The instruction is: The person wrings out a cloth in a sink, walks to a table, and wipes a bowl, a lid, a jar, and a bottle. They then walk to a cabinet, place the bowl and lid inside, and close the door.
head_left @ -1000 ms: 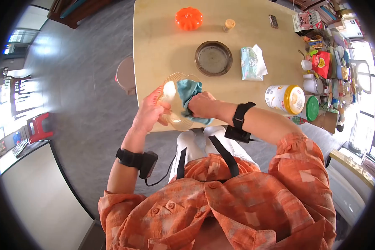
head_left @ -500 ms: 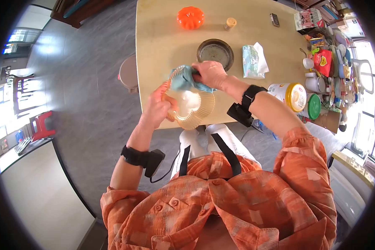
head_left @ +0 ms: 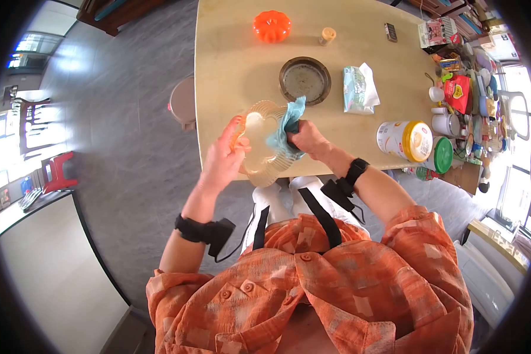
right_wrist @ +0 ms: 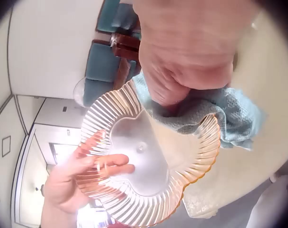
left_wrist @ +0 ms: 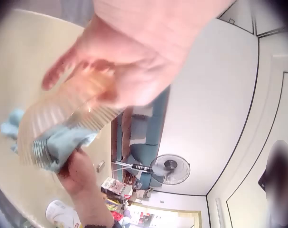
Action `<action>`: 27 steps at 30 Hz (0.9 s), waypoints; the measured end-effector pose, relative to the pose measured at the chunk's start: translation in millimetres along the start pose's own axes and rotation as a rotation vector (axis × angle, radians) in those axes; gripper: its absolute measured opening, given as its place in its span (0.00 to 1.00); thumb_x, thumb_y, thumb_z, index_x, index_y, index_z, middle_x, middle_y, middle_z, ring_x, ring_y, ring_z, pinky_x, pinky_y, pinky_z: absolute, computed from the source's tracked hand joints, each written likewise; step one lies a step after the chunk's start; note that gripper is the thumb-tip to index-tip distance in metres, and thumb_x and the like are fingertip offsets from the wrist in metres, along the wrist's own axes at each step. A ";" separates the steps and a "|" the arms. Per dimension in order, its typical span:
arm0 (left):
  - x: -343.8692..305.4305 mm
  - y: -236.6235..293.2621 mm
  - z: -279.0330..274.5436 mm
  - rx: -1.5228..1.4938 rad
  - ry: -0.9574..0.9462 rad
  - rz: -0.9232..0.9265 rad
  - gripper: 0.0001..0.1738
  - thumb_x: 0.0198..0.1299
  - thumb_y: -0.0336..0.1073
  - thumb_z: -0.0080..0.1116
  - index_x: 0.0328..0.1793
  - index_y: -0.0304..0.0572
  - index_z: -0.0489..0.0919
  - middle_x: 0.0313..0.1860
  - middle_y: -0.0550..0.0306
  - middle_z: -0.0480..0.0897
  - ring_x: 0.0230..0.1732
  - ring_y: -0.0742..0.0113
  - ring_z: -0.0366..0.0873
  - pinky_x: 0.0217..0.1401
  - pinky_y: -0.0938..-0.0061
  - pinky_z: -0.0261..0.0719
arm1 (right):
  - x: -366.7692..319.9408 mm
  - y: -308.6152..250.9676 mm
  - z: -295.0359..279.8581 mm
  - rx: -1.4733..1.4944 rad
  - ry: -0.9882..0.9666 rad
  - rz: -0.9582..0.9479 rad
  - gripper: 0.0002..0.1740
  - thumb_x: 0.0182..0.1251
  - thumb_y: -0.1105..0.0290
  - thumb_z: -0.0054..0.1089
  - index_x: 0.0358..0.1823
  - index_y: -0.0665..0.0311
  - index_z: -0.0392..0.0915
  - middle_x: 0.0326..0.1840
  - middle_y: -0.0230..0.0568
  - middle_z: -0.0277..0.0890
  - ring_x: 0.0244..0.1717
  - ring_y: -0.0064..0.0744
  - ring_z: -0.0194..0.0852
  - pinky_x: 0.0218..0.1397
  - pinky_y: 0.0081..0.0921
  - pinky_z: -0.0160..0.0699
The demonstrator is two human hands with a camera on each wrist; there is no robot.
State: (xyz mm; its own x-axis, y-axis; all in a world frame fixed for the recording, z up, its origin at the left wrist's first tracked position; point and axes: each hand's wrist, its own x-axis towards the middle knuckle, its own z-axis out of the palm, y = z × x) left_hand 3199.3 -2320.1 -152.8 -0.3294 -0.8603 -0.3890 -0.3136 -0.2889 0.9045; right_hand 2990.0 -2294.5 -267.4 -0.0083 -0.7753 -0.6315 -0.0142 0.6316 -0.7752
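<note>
A clear amber fruit plate (right_wrist: 144, 156) with a fluted, lobed rim is held up over the near edge of the table. My left hand (head_left: 221, 156) grips its left rim, some fingers lying across the inside. In my right hand (head_left: 311, 140) a crumpled teal cloth (head_left: 289, 127) is bunched over the plate's right rim. The right wrist view shows the cloth (right_wrist: 234, 114) folded over that edge, with part of the fingers hidden in it. Seen from the left wrist, the plate (left_wrist: 48, 111) is tilted, with cloth showing through its ribs.
Beyond the plate sits a round dark-rimmed tray (head_left: 305, 81), with a tissue pack (head_left: 357, 89) to its right. An orange pumpkin-shaped dish (head_left: 272, 26) and a small jar (head_left: 327, 36) stand farther back. Tubs (head_left: 404, 140) and clutter line the right side; a round stool (head_left: 183, 102) is left.
The right hand has swept the cloth to the far rim and back to the right rim. The plate has shifted and changed tilt, staying in the left hand.
</note>
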 end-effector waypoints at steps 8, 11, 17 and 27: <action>23.9 18.2 -21.7 -0.010 -0.276 -0.319 0.29 0.53 0.24 0.42 0.65 0.37 0.64 0.35 0.54 0.78 0.30 0.67 0.79 0.24 0.77 0.77 | -0.5 -54.5 15.0 -0.955 -0.023 -0.479 0.17 0.55 0.55 0.56 0.35 0.62 0.77 0.32 0.48 0.78 0.37 0.49 0.76 0.39 0.39 0.75; 14.2 8.7 -15.8 0.052 -0.096 -0.222 0.25 0.53 0.23 0.41 0.60 0.36 0.70 0.34 0.53 0.78 0.24 0.68 0.78 0.22 0.78 0.76 | -8.1 -55.4 18.5 -0.907 -0.016 -0.503 0.18 0.58 0.51 0.53 0.31 0.61 0.78 0.27 0.45 0.78 0.32 0.49 0.77 0.38 0.40 0.75; 2.4 -16.5 -27.7 0.163 0.232 -0.074 0.24 0.52 0.21 0.38 0.55 0.37 0.75 0.35 0.51 0.79 0.24 0.72 0.77 0.22 0.80 0.75 | -10.0 -9.5 21.6 -0.729 -0.091 -0.274 0.20 0.58 0.52 0.53 0.31 0.64 0.78 0.30 0.50 0.78 0.34 0.50 0.76 0.38 0.41 0.74; -24.8 -39.8 -82.1 0.267 0.640 0.087 0.18 0.61 0.25 0.41 0.57 0.38 0.74 0.37 0.55 0.80 0.28 0.74 0.76 0.27 0.81 0.76 | -16.7 -78.5 44.5 -0.427 -0.131 -0.338 0.16 0.53 0.63 0.54 0.33 0.71 0.72 0.32 0.60 0.75 0.38 0.58 0.73 0.42 0.41 0.72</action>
State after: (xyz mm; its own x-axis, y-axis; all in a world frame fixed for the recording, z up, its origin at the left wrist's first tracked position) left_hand 3293.0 -2321.7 -164.8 0.2004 -0.9776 -0.0636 -0.5449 -0.1652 0.8221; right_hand 3035.7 -2331.0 -196.7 0.1904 -0.9106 -0.3669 -0.3983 0.2699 -0.8767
